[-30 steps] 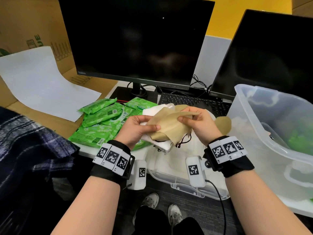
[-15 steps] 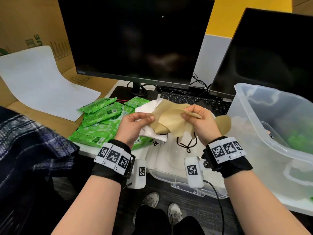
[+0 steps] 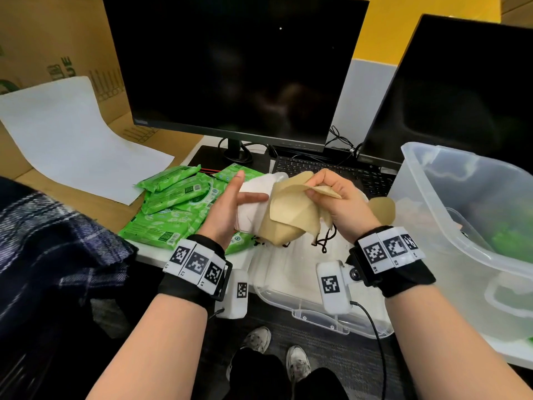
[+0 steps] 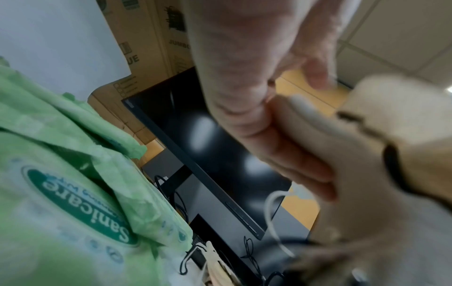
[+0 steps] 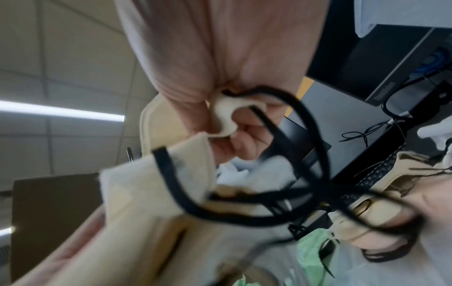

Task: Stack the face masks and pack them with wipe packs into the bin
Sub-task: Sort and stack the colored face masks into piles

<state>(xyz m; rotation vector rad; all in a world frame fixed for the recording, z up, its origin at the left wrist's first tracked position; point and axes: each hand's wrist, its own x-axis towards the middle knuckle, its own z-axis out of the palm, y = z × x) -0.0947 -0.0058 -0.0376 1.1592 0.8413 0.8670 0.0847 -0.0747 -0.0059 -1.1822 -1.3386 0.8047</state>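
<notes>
I hold a small stack of face masks above the desk's front edge. My left hand [image 3: 245, 197] grips the white masks [image 3: 253, 212], thumb on top and index finger pointing up. My right hand [image 3: 313, 193] pinches the upper edge of the tan mask [image 3: 288, 217] that lies over the white ones. Black ear loops [image 3: 324, 241] dangle below; the right wrist view shows these ear loops [image 5: 305, 174] close up. Several green wipe packs [image 3: 178, 203] lie to the left. The clear bin [image 3: 461, 235] stands at the right with something green inside.
The bin's clear lid [image 3: 288, 275] lies under my hands at the desk edge. Another tan mask [image 3: 383, 206] rests beside the bin. Two dark monitors [image 3: 236, 67] and a keyboard [image 3: 317, 166] stand behind. A white sheet [image 3: 66, 142] and a plaid garment [image 3: 52, 241] are at the left.
My left thumb has come off the tan mask and now lies on the white masks, with the index finger raised. My right hand has drawn the tan mask's edge up and to the right.
</notes>
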